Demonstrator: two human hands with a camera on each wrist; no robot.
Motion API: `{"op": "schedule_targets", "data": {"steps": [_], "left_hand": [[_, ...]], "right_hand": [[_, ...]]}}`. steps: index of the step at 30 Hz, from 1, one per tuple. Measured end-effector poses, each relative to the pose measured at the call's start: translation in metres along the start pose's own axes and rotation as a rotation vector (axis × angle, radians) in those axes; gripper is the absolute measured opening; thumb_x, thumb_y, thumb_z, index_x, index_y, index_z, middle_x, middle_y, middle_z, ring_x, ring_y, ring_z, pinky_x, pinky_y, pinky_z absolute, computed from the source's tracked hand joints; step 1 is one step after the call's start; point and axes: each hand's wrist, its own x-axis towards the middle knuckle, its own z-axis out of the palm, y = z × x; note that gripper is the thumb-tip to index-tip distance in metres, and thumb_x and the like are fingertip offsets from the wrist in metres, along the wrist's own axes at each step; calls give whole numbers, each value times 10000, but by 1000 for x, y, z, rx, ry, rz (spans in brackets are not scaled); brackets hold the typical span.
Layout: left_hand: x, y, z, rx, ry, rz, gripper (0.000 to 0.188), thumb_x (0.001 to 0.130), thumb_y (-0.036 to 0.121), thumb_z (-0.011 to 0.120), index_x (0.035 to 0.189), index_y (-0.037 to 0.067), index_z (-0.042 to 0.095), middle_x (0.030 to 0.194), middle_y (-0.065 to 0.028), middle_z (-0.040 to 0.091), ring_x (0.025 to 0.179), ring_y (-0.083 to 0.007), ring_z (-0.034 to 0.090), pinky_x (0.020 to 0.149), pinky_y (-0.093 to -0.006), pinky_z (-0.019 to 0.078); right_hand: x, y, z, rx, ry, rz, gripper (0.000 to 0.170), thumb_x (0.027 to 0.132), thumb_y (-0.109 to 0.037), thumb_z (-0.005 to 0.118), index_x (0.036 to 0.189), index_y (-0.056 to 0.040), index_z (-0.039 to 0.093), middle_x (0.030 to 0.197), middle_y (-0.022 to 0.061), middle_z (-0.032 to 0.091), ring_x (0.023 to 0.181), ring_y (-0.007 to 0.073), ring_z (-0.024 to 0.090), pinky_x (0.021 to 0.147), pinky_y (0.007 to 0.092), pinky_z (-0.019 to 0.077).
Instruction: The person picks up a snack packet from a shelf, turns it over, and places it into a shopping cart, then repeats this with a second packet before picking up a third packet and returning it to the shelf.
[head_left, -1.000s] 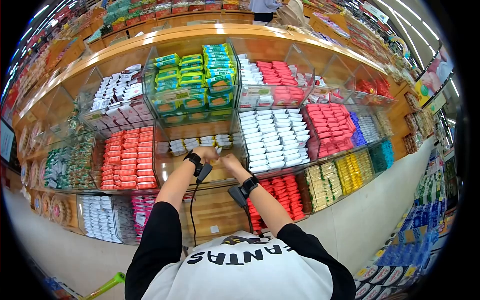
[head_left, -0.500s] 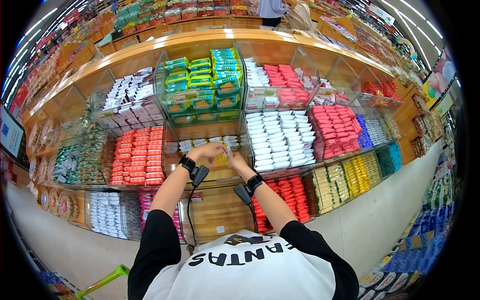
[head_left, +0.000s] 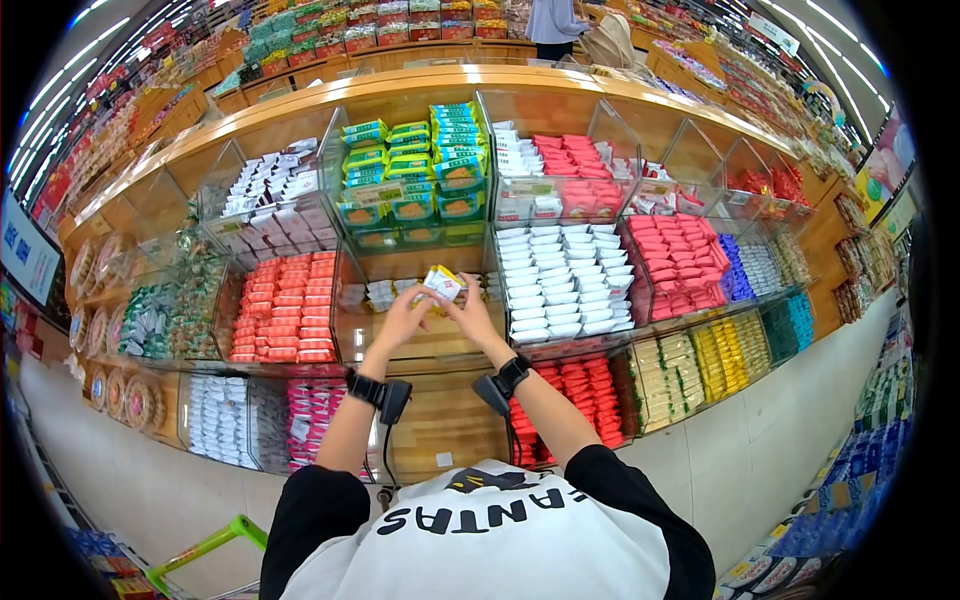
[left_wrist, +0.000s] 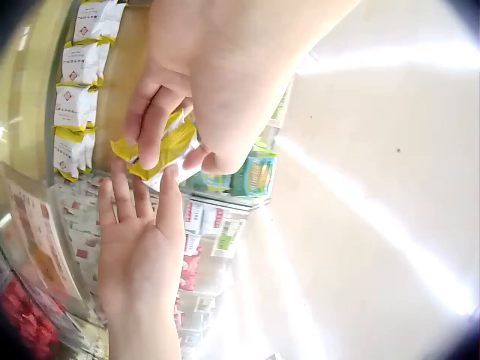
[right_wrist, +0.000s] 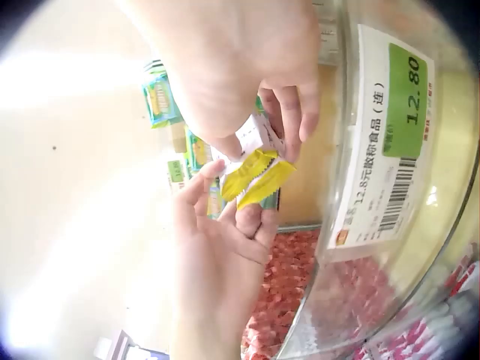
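Note:
In the head view, both hands hold small white snack packets with yellow ends (head_left: 443, 281) over the middle bin. My left hand (head_left: 402, 322) grips them from the left, thumb and fingers around them in the left wrist view. From the other side my right hand (head_left: 473, 320) pinches them between thumb and fingers. Two yellow crimped ends (right_wrist: 259, 178) lie side by side in the right wrist view. Behind the hands, a row of matching packets (left_wrist: 75, 106) stands in the bin, partly hidden by the hands in the head view.
Clear plastic walls divide the bins. Orange-red packets (head_left: 285, 310) lie left, white packets (head_left: 562, 280) right, green packets (head_left: 405, 180) behind. A price tag (right_wrist: 382, 135) sits on the bin front. Farther back stands a person (head_left: 553, 25); a green cart handle (head_left: 205, 555) is at lower left.
Both hands have come up from low in the bin with the packets, whose printed white face now shows. The head view has shifted slightly, moving the bins rightward.

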Motion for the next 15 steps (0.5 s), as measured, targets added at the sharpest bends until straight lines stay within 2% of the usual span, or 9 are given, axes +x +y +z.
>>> {"op": "schedule_targets", "data": {"steps": [1, 3, 4, 5, 7, 8, 10, 13, 15], "left_hand": [[-13, 4, 1, -1, 0, -1, 156, 821, 125, 472, 954, 46, 495, 867, -51, 527, 480, -98, 505, 450, -213, 428], [-38, 16, -3, -112, 155, -39, 125, 820, 119, 481, 918, 43, 500, 832, -43, 514, 485, -102, 512, 427, -216, 410], [-51, 25, -5, -109, 156, -38, 125, 820, 119, 481, 918, 43, 500, 832, -43, 514, 485, -102, 512, 427, -216, 410], [-64, 35, -8, -147, 163, -40, 105, 823, 125, 477, 898, 52, 485, 794, -36, 502, 472, -105, 505, 420, -221, 402], [-83, 47, -6, -178, 169, -39, 88, 826, 132, 473, 879, 62, 470, 756, -29, 490, 460, -108, 498, 414, -225, 394], [-91, 51, -4, -295, 204, -64, 75, 832, 140, 460, 855, 71, 443, 713, -26, 473, 447, -114, 488, 410, -226, 389], [-106, 61, 3, -463, 246, -78, 115, 847, 158, 426, 791, 91, 350, 600, -20, 419, 409, -130, 459, 404, -223, 383], [-120, 54, 2, -426, 231, -97, 133, 852, 153, 410, 775, 92, 320, 580, -27, 419, 405, -134, 458, 404, -225, 388], [-128, 56, 6, -472, 181, -105, 142, 855, 147, 399, 781, 95, 290, 580, -35, 434, 397, -140, 454, 411, -240, 413]], "right_hand": [[-5, -17, 0, 0, 0, 1, 650, 758, -141, 604, 1242, -41, 181, 965, 155, 513, 789, 158, 552, 603, 257, 474], [-13, -53, -1, -28, -188, -27, 681, 743, -145, 624, 1252, -47, 183, 917, 129, 525, 757, 132, 540, 632, 239, 450], [-17, -65, 2, 19, -219, -18, 662, 708, -153, 661, 1225, -41, 262, 891, 96, 526, 701, 97, 511, 615, 217, 417], [-20, -78, 2, 22, -219, -21, 662, 708, -153, 661, 1225, -41, 262, 891, 96, 526, 701, 97, 511, 615, 217, 417], [-26, -104, 1, -111, -441, 81, 615, 660, -226, 699, 1138, -12, 377, 878, 86, 500, 683, 116, 491, 613, 227, 408], [-34, -110, 5, -112, -382, -9, 520, 642, -238, 707, 1029, -9, 446, 849, 64, 489, 669, 111, 460, 598, 232, 387], [-46, -114, 13, -77, -404, -34, 506, 639, -245, 707, 1005, -15, 445, 845, 65, 486, 684, 117, 464, 601, 242, 389], [-64, -135, 14, -94, -434, -106, 433, 665, -214, 688, 946, -54, 399, 798, 48, 503, 678, 101, 482, 586, 232, 394], [-74, -146, 11, -231, -436, -191, 438, 664, -245, 679, 942, -60, 396, 803, 84, 513, 683, 159, 503, 601, 265, 410]]}}
